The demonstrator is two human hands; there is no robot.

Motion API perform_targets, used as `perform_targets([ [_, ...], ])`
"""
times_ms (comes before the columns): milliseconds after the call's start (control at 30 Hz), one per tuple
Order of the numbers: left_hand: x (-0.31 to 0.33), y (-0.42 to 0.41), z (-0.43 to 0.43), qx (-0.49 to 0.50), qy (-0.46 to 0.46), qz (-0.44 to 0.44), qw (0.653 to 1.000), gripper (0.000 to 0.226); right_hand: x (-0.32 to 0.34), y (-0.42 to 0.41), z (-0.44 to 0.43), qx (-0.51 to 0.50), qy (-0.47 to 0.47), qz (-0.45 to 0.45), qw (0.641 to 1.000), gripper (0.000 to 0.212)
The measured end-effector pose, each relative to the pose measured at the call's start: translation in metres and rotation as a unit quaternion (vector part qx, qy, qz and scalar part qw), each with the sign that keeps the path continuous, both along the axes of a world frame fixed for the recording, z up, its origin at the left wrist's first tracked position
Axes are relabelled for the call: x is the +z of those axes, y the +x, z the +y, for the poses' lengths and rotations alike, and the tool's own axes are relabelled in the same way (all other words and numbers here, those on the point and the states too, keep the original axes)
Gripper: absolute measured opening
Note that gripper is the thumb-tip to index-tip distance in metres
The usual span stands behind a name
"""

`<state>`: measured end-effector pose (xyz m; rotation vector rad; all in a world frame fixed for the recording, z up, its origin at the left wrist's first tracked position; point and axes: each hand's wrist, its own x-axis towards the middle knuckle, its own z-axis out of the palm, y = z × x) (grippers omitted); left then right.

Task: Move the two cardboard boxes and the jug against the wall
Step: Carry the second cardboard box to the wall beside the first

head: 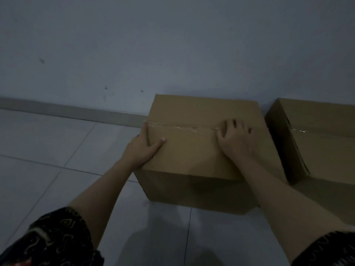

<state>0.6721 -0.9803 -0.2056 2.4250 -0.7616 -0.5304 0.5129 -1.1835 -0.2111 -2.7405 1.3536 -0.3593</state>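
A brown cardboard box (194,150), taped shut along its top seam, stands on the tiled floor with its far side at the wall (172,45). My left hand (143,148) clasps the box's left top edge, thumb lying on the lid. My right hand (235,138) rests flat on the lid near the tape, fingers spread. A second taped cardboard box (322,135) stands just to the right, also at the wall, cut off by the frame edge. No jug is in view.
A pale skirting board (67,111) runs along the foot of the wall to the left. Light grey floor tiles (48,150) stretch left of and in front of the boxes. The room is dim.
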Motion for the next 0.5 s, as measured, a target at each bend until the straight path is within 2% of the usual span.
perform_targets([
  [133,-0.002,-0.004,-0.011,0.015,0.005,-0.002,1.000,0.089,-0.004,-0.010,0.006,0.046,0.026,0.011,0.999,0.054],
  [500,-0.003,-0.005,-0.073,-0.028,-0.032,-0.021,0.999,0.087,-0.007,-0.020,-0.037,-0.006,0.035,0.007,0.999,0.056],
])
